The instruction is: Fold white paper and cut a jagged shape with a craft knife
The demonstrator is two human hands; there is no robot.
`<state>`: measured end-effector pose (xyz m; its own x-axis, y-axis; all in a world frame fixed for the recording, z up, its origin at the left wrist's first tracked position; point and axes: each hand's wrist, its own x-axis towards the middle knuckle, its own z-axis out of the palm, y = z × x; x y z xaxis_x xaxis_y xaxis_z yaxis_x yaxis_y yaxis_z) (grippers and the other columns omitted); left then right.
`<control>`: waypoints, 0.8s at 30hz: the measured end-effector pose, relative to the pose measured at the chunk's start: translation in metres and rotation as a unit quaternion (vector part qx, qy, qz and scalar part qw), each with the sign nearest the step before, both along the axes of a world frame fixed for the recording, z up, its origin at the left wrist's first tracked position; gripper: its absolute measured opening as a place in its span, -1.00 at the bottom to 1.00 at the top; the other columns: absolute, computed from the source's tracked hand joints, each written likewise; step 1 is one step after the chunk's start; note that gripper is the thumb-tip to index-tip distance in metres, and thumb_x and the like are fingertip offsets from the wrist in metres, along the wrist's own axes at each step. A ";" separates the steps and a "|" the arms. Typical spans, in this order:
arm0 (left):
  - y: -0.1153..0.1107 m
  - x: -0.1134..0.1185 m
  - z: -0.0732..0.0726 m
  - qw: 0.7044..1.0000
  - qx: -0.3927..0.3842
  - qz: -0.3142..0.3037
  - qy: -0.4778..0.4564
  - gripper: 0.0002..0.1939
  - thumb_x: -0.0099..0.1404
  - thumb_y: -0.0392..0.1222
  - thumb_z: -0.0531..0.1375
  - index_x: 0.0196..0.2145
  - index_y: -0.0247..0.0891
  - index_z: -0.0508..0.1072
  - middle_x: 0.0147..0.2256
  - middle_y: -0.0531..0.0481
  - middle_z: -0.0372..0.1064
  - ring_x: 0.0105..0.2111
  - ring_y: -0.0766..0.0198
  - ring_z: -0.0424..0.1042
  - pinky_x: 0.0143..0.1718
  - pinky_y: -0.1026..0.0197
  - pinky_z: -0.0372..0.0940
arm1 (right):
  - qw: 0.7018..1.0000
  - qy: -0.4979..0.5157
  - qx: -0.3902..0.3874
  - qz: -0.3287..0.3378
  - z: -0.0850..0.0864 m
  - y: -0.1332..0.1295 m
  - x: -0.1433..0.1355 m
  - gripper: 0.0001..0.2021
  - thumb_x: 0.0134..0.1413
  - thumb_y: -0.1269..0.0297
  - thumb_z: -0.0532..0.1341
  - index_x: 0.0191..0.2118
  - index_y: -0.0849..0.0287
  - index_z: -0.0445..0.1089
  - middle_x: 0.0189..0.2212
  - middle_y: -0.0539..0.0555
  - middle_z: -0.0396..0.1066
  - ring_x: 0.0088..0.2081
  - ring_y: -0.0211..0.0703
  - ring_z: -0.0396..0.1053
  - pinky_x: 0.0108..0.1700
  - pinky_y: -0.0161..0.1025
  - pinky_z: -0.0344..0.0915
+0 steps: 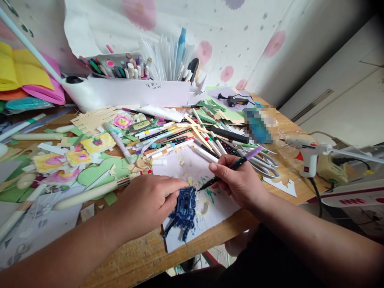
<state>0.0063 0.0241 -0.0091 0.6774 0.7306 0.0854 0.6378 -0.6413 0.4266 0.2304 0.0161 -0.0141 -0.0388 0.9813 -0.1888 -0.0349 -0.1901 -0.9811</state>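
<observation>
My left hand (153, 198) presses its fingertips on the upper left edge of a small dark blue figure (183, 210), shaggy at its edges, with two leg-like strips at the bottom. The figure lies on a white sheet of paper (222, 206) marked with green and blue strokes. In my right hand (237, 178) is a black marker pen (234, 168) with coloured specks and a purple end. Its dark tip points down and left, close to the figure's upper right edge; whether it touches I cannot tell.
Markers and paper scraps (171, 136) cover the table beyond the sheet. A white pen box (135, 91) stands at the back. Scissors (264, 162) lie to the right, near a white hot glue gun (310, 152). Painted paper pieces (97, 143) are on the left.
</observation>
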 end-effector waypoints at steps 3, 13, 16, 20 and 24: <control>0.000 0.002 0.000 1.000 -0.012 0.016 0.013 -0.69 0.28 -0.26 0.02 -0.13 -0.05 0.48 -0.21 0.09 0.53 -0.27 0.19 0.50 -0.26 0.19 0.31 | 0.999 -0.047 0.012 0.005 0.005 0.009 -0.005 -0.61 -0.11 0.03 0.34 -0.59 0.15 0.18 -0.82 -0.15 0.19 -0.78 -0.40 0.09 -0.74 -0.45 0.04; 0.000 -0.002 -0.005 0.998 -0.058 -0.020 -0.033 -0.71 0.25 -0.30 0.05 -0.21 -0.09 0.53 -0.30 0.06 0.54 -0.35 0.26 0.48 -0.31 0.30 0.28 | 0.977 -0.189 0.036 0.087 0.012 0.013 -0.014 -0.62 -0.05 0.08 0.27 -0.64 0.16 0.13 -0.79 -0.14 0.13 -0.71 -0.41 0.06 -0.67 -0.41 -0.05; 0.000 -0.004 -0.007 0.996 -0.074 -0.030 -0.031 -0.70 0.25 -0.31 0.05 -0.20 -0.09 0.52 -0.30 0.06 0.53 -0.33 0.25 0.48 -0.29 0.29 0.27 | 0.970 -0.222 0.043 0.086 0.011 0.015 -0.015 -0.63 -0.03 0.08 0.25 -0.63 0.16 0.14 -0.77 -0.14 0.12 -0.69 -0.40 0.05 -0.65 -0.40 -0.05; -0.001 -0.006 -0.009 0.994 -0.094 -0.037 -0.030 -0.68 0.24 -0.35 0.03 -0.21 -0.07 0.53 -0.29 0.08 0.53 -0.31 0.25 0.47 -0.25 0.29 0.25 | 0.961 -0.254 0.060 0.096 0.011 0.015 -0.020 -0.62 -0.02 0.07 0.24 -0.64 0.16 0.13 -0.76 -0.14 0.10 -0.67 -0.39 0.03 -0.64 -0.40 -0.05; -0.001 -0.006 -0.010 0.994 -0.101 -0.042 -0.028 -0.66 0.23 -0.35 0.03 -0.21 -0.04 0.53 -0.29 0.11 0.53 -0.30 0.25 0.47 -0.24 0.30 0.23 | 0.953 -0.269 0.073 0.122 0.012 0.014 -0.024 -0.64 -0.02 0.11 0.24 -0.64 0.15 0.14 -0.76 -0.13 0.10 -0.67 -0.38 0.03 -0.66 -0.39 -0.04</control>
<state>0.0002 0.0230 -0.0189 0.7347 0.6781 -0.0178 0.5577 -0.5889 0.5849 0.2066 0.0298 -0.0022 -0.2050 0.9729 -0.1071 0.5074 0.0121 -0.8616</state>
